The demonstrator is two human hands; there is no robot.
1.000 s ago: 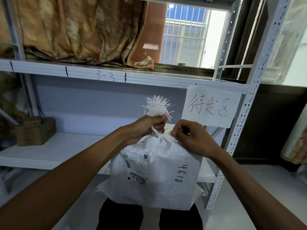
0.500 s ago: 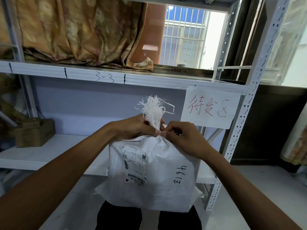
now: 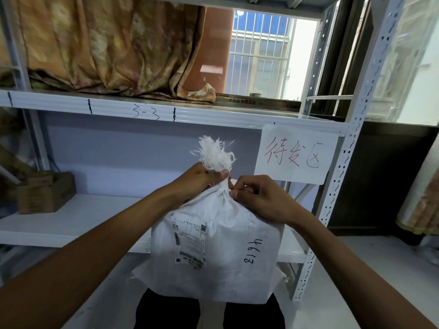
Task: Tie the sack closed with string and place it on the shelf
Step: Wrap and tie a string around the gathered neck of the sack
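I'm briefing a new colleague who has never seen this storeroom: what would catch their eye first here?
First, the white sack at centre, resting on the person's lap, its frayed neck bunched upright in the left hand while the right hand pinches just below. Next, the paper sign with red handwriting, hanging from the upper shelf at right. Then the gold patterned cloth heaped on that shelf, upper left.

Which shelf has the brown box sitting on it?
The lower shelf holds the brown box, at its left end. The upper shelf carries draped cloth instead.
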